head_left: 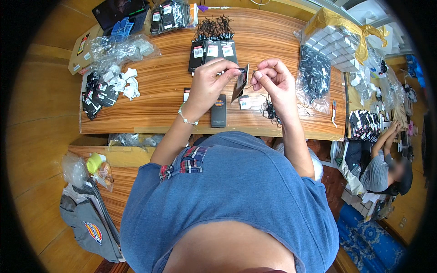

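Above the table, my left hand [213,81] is closed on dark hang tags [239,86], pinched at their top edge between thumb and fingers and seen nearly edge-on. Just right of them, my right hand [276,82] pinches a thin dark string [249,86], which runs close to the tags; whether it passes through them is too small to tell. Under my hands lie a single black tag [218,111] and a small white-labelled tag [245,103]. A tangle of black strings [270,111] sits below my right wrist.
Strung black tags [213,52] stand in rows ahead. A clear bag of black strings [314,75] and a box of small white cartons [328,42] are at right, near red-handled snippers [334,113]. Loose tags [99,96] lie left; another person [383,168] works far right.
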